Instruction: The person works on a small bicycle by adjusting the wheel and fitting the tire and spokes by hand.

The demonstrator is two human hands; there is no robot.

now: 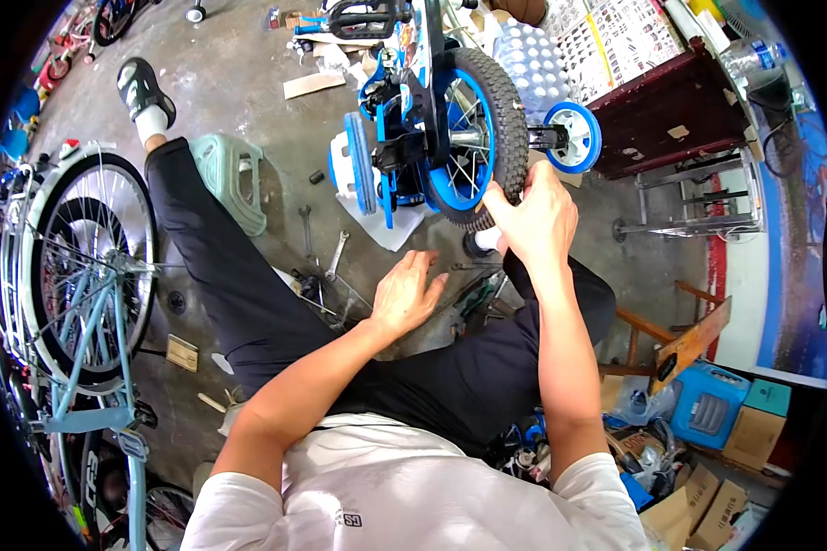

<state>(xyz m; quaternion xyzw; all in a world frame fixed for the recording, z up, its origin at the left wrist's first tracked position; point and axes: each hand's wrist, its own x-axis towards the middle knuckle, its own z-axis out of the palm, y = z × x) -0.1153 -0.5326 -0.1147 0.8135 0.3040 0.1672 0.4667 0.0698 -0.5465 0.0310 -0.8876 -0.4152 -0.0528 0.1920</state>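
Observation:
In front of me stands a small children's bicycle (pixel 423 138) with blue parts. My right hand (pixel 540 216) is on the lower right of its knobby black tyre (pixel 504 101), thumb on one side and fingers on the other. A blue-and-white training wheel (pixel 574 138) sticks out just beyond those fingers. On the other side is a second blue-rimmed training wheel (pixel 360 163). My left hand (pixel 407 292) hangs above the floor tools with its fingers apart, holding nothing. Near it lie a combination wrench (pixel 338 254) and a darker wrench (pixel 306 227).
A pale green plastic stool (pixel 230 179) stands by my outstretched leg. An upturned light-blue bicycle (pixel 87 321) is on the left. At right are a dark red cabinet (pixel 666 119), a metal rack (pixel 689 211), a wooden stool (pixel 689 344), a blue plastic case (pixel 708 404) and cardboard boxes (pixel 717 510).

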